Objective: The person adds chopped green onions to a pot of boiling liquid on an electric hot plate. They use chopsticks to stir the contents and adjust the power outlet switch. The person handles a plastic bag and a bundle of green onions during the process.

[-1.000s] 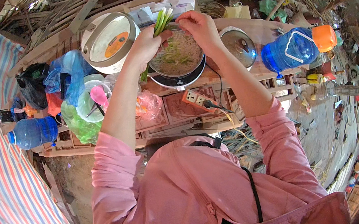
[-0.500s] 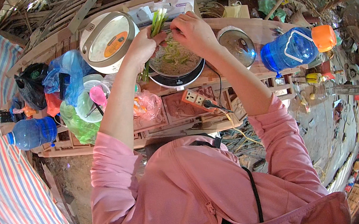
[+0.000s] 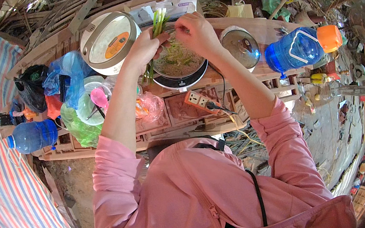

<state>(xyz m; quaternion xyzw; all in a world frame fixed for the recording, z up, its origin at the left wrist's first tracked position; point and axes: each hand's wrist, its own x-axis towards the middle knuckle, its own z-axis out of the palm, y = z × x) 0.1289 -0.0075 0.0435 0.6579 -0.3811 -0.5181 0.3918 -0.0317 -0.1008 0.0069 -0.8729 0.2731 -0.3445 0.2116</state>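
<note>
A bare left hand [image 3: 142, 49] grips slender green-and-white stalks [image 3: 159, 18]; a bare right hand [image 3: 199, 34] hangs above a round, food-filled pan [image 3: 181, 76].

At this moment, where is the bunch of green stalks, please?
In the head view, the bunch of green stalks is in the left hand's grip, along the left side of the pot, right of the white appliance.

Light glares off the glass lid [image 3: 235, 44] and pales the striped sheet [image 3: 9, 189], fisheye edges curving into black corners
</note>
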